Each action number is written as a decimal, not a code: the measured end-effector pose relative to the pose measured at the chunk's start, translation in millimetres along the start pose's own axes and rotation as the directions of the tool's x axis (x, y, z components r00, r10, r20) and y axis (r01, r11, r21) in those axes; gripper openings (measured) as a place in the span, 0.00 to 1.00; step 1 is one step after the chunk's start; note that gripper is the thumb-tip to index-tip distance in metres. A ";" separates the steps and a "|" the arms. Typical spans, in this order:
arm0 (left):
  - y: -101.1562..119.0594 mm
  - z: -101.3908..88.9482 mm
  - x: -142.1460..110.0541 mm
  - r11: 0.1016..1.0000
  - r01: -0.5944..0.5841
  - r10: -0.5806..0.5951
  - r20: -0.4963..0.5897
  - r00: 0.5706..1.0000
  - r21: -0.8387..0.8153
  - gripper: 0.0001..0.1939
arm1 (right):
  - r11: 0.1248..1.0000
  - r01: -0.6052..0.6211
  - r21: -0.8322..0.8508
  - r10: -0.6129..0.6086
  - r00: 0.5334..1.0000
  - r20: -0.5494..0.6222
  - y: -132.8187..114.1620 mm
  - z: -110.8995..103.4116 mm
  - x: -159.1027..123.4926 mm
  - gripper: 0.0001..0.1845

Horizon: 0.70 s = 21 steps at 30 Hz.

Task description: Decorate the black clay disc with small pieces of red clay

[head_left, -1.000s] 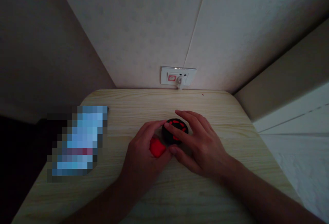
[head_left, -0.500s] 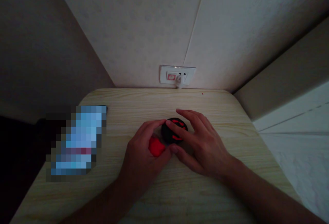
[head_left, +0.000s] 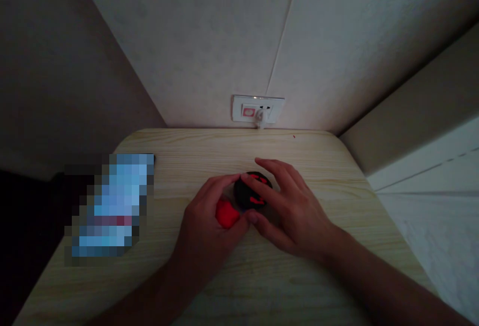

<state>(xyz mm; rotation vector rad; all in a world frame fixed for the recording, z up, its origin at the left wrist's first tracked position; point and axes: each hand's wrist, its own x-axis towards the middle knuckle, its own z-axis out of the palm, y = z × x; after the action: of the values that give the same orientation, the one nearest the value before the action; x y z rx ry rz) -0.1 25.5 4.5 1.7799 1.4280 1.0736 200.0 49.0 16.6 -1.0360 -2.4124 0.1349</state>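
Note:
A small round black object with red markings (head_left: 247,194) rests on a light wooden table (head_left: 239,276). My right hand (head_left: 288,211) curls over it, fingers laid on its top and thumb at its near side. My left hand (head_left: 207,226) is closed around a bright red piece (head_left: 226,214) right beside the black object, forefinger touching the object's left edge. The two hands meet at the thumbs.
A lit, pixelated blue rectangle (head_left: 110,204) lies on the table's left part. A white wall socket (head_left: 257,109) with a plug in it sits just above the table's back edge. Walls close in behind; a white surface lies at right.
Both hands and the black object have shifted very slightly left; my right fingers cover a bit more of the red markings. The grip itself looks unchanged.

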 end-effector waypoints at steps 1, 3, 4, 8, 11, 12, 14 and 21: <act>0.0 0.2 0.2 1.000 0.004 -0.004 0.000 1.000 -0.003 0.25 | 1.000 0.010 -0.016 -0.010 1.000 0.001 -0.3 -0.5 -0.3 0.30; -0.1 0.5 0.3 1.000 0.015 -0.015 -0.005 1.000 -0.001 0.26 | 0.998 0.035 -0.046 -0.036 0.999 -0.009 -1.0 -1.5 -1.0 0.29; -0.2 0.7 0.2 1.000 0.020 -0.020 -0.006 1.000 0.002 0.26 | 0.997 0.046 -0.057 -0.047 0.999 -0.013 -1.3 -1.9 -1.4 0.28; -0.9 1.0 -0.7 1.000 0.006 -0.006 -0.005 1.000 0.002 0.25 | 0.996 0.053 -0.071 -0.055 0.998 -0.029 -1.6 -2.0 -2.1 0.28; -1.2 0.5 -1.0 1.000 0.003 -0.003 -0.003 1.000 0.003 0.25 | 0.998 0.023 -0.060 -0.024 1.000 -0.017 -1.4 -1.4 -1.4 0.30; -1.1 0.3 -1.0 1.000 0.011 -0.011 -0.002 1.000 0.011 0.25 | 0.999 0.011 -0.048 -0.011 1.000 -0.010 -1.5 -1.2 -1.0 0.31; -0.9 0.1 -1.0 1.000 0.003 -0.003 0.002 1.000 0.025 0.25 | 1.000 -0.009 -0.018 0.009 1.000 -0.002 -1.8 -0.8 -0.3 0.32; -0.9 1.2 -0.2 0.999 -0.019 0.019 -0.010 1.000 0.031 0.24 | 0.999 -0.016 0.031 0.017 1.000 -0.021 -2.8 -1.6 -1.4 0.29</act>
<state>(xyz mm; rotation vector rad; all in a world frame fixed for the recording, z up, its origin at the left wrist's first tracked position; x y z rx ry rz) 0.5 25.6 3.1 1.8155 1.4437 1.0777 199.8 45.9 18.2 -1.0387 -2.3756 0.1647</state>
